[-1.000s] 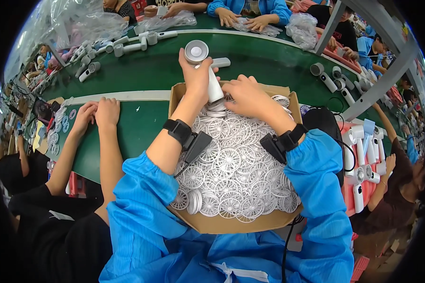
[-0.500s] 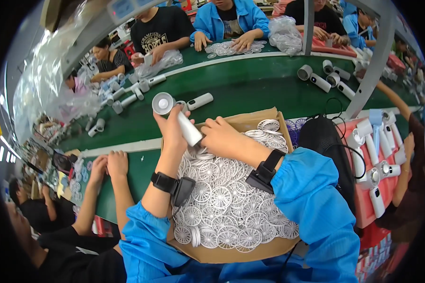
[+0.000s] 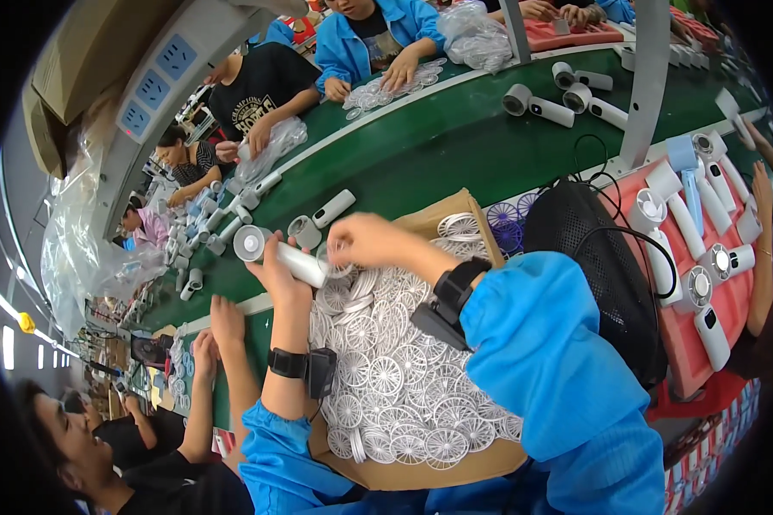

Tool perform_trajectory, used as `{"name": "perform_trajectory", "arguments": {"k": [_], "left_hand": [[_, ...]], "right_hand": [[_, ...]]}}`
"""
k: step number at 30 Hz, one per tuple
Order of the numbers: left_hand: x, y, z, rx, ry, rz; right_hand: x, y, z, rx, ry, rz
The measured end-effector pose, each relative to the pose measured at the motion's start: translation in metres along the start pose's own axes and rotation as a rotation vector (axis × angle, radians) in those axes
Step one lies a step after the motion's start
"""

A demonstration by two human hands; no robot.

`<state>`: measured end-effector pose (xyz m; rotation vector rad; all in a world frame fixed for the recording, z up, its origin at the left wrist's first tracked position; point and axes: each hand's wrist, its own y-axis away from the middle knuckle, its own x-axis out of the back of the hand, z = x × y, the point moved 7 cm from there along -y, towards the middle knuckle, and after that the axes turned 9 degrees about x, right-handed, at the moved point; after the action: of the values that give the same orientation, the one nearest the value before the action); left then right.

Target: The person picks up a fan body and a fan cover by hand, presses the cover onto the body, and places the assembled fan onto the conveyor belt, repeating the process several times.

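My left hand [image 3: 281, 273] is closed around a white handheld fan [image 3: 302, 265], its round head pointing left and its handle end toward my right hand. Fingers bent together, my right hand [image 3: 365, 240] pinches a white spoked fan grille [image 3: 341, 268] just beside that handle end; the fingers partly cover it. Below both hands is a cardboard box [image 3: 455, 476] heaped with white round spoked grilles [image 3: 386, 375]. Just beyond my hands, another white fan [image 3: 333, 209] lies on the green conveyor belt [image 3: 421, 142].
A black mesh bag [image 3: 588, 275] with a cable stands right of the box, beside purple grilles [image 3: 505, 232]. Farther right, a pink tray [image 3: 685, 371] holds several fans. A metal post [image 3: 646, 94] rises beyond. A co-worker's hands [image 3: 219, 335] are close on my left.
My view has tilted and shifted. The left hand has brought the fan to a flatter angle. My right hand has come off the handle end and now has a grille in its fingers.
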<state>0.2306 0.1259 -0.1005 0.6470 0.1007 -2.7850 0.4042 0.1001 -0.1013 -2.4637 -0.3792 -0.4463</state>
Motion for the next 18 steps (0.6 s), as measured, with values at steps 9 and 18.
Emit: {"name": "perform_trajectory", "arguments": {"k": [9,18], "left_hand": [[-0.045,0.041,0.013,-0.157,-0.138,-0.386],[-0.055,0.055,0.023,-0.344,-0.182,-0.49]], "right_hand": [[0.02,0.004,0.0,-0.152,-0.662,0.227],[0.02,0.007,0.004,-0.185,-0.762,0.27]]}}
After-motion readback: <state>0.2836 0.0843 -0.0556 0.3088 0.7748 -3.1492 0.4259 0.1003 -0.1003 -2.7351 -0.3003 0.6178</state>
